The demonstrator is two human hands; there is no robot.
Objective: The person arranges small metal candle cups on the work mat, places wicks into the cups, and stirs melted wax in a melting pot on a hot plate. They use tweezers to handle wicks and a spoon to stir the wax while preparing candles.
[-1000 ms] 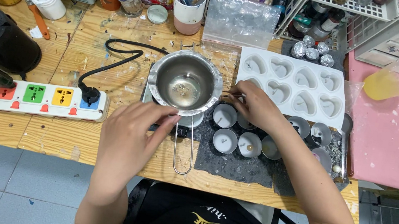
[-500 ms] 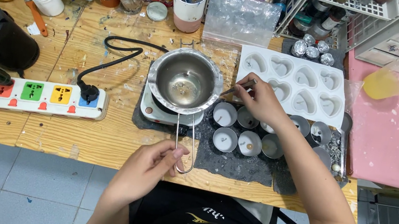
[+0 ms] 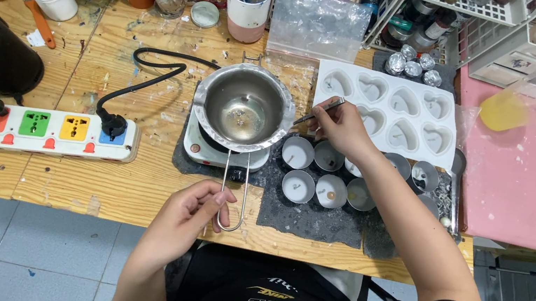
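1. at the middle of the wooden table (image 3: 137,173), the steel melting pot (image 3: 244,106) sits on a small white hot plate (image 3: 211,151). the pot's long wire handle (image 3: 233,191) runs towards you over the table edge.
2. your left hand (image 3: 190,220) is curled around the loop end of the wire handle, thumb and fingers closed on it. keep this grip low and steady so the pot stays level on the plate.
3. your right hand (image 3: 341,127) pinches a thin metal tool (image 3: 318,112), its tip just beside the pot rim and over the white heart mould (image 3: 397,113). hold the tool near its rear end, away from the hot steel.
4. judge the pot as hot: touch the wire only and keep your wrist off the rim.
5. the round tin cups (image 3: 321,174) lie on the dark mat (image 3: 314,222), just right of the pot. keep your right forearm raised above them; a knock would likely scatter them.
6. the black cable (image 3: 151,76) runs left to the power strip (image 3: 30,128); keep the handle apart from it.
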